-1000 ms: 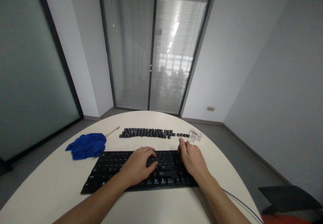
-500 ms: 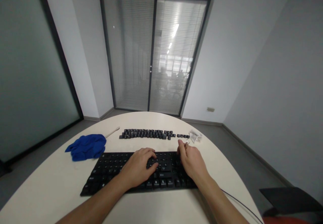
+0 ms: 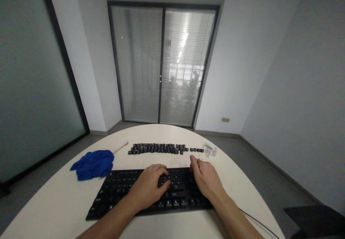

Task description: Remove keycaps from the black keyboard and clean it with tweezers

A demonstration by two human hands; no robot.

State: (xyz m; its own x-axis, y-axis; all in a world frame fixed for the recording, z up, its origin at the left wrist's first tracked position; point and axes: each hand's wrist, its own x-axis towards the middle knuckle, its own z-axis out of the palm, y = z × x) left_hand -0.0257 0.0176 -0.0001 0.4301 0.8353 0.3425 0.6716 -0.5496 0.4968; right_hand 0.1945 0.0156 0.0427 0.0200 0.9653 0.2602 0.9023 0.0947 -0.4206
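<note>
A black keyboard (image 3: 121, 185) lies across the table, its upper rows stripped of keycaps and keys still on along the front. My left hand (image 3: 149, 183) rests on its middle, thumb and fingers apart, holding nothing. Over the right end of the keyboard, my right hand (image 3: 205, 176) is closed in a fist, thumb upward. A small pale, thin tip pokes out above its fingers; the rest of that object is hidden. Behind the keyboard sit loose black keycaps (image 3: 156, 148), laid out in rows.
A blue cloth (image 3: 93, 164) lies crumpled at the left, with a thin pale-handled brush-like stick (image 3: 120, 147) beside it. Crumpled white wipes or tissue (image 3: 210, 149) lie right of the keycaps. A black cable (image 3: 258, 223) runs off the round table's (image 3: 161, 228) right side.
The whole scene sits slightly lower in the picture, as the head has tilted up. Both hands keep nearly the same places on the keyboard.
</note>
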